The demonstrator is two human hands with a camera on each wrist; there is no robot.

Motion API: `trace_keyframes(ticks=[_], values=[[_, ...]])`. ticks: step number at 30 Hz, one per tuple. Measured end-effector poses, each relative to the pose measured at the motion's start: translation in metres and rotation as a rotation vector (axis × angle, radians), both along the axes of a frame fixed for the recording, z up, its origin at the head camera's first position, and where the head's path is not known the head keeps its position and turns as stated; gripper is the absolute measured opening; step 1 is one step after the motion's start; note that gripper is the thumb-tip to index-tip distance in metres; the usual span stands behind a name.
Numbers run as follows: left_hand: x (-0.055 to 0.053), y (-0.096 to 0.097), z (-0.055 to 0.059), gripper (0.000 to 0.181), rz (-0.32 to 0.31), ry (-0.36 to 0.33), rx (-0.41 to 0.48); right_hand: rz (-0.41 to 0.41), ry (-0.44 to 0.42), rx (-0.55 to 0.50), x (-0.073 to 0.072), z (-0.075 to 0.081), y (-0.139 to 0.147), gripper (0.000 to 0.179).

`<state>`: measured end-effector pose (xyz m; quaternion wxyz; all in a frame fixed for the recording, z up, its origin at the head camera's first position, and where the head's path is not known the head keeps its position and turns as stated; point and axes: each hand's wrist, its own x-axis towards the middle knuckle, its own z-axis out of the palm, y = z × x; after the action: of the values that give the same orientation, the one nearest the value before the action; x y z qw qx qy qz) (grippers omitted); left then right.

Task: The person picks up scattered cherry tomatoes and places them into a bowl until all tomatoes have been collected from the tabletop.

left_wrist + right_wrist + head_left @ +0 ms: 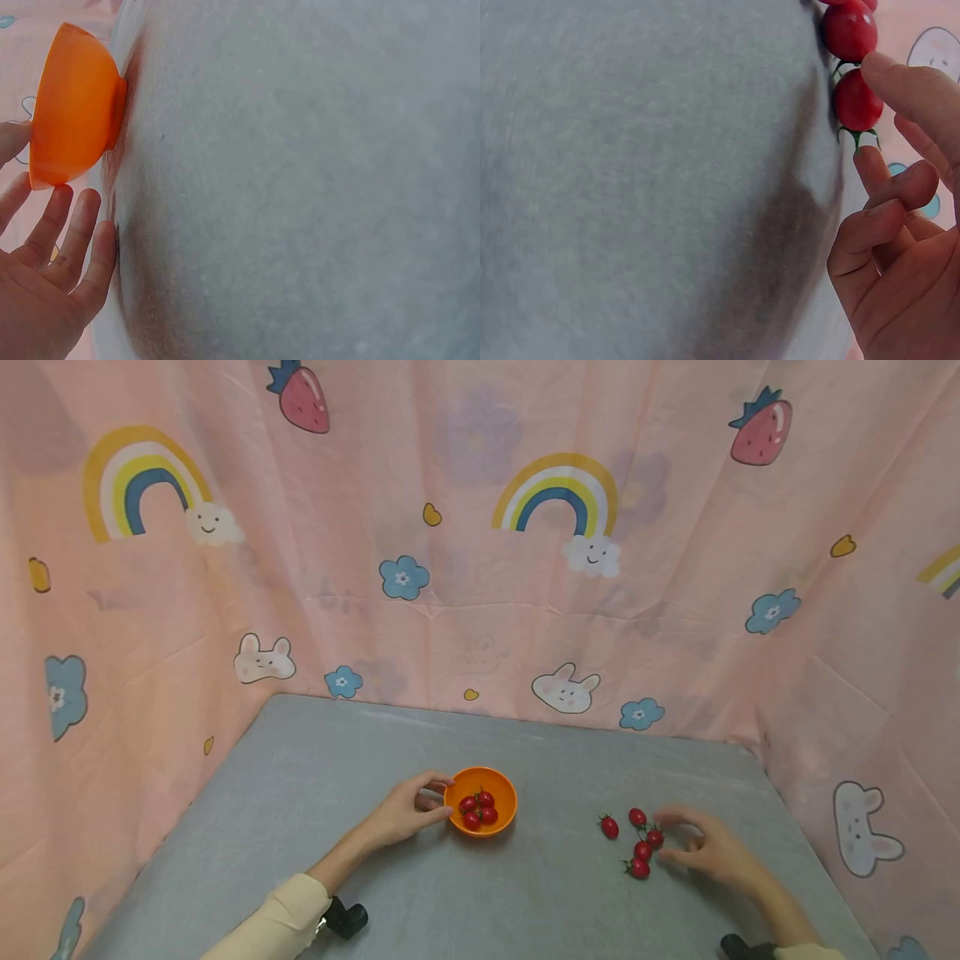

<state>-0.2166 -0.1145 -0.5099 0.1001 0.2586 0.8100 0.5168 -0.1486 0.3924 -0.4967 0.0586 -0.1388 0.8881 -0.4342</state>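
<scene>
Right hand (705,852), lower right of frame: I see thumb and index apart, nearest tomato (655,838) just left, between their tips.

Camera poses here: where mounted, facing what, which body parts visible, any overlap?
Head: worn on head, facing forward and down at the table; left hand, right hand, sleeves show.
Left wrist: on that wrist, facing orange bowl and table; left hand shows.
Right wrist: on that wrist, facing tomatoes and table; right hand shows.
Shared: head and left wrist see the orange bowl.
</scene>
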Motion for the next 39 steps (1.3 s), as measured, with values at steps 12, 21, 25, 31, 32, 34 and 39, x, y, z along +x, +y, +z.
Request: trace_keyframes(ticks=[12,21,25,31,32,34,39], values=[[0.001,0.001,0.001,0.041,0.010,0.001,-0.021,0.007,-0.003,0.066,-0.008,-0.010,-0.001,0.036],[0.001,0.001,0.002,0.040,0.015,-0.016,-0.017,0.031,-0.025,0.048,-0.011,-0.010,-0.001,0.028],[0.001,0.001,0.002,0.040,0.012,-0.018,-0.016,0.029,-0.020,0.067,-0.013,-0.010,-0.002,0.027],[0.000,0.000,0.002,0.040,0.007,-0.015,-0.012,0.015,-0.016,0.096,-0.013,-0.010,-0.004,0.026],[0.000,0.000,0.002,0.040,0.008,-0.017,-0.011,0.015,-0.015,0.095,-0.013,-0.010,-0.004,0.026],[0.000,0.000,0.002,0.040,0.010,-0.019,-0.011,0.016,-0.018,0.091,-0.013,-0.010,-0.004,0.025],[0.001,0.000,0.002,0.040,0.016,-0.024,-0.016,-0.014,-0.044,0.084,-0.013,-0.009,-0.002,0.027]])
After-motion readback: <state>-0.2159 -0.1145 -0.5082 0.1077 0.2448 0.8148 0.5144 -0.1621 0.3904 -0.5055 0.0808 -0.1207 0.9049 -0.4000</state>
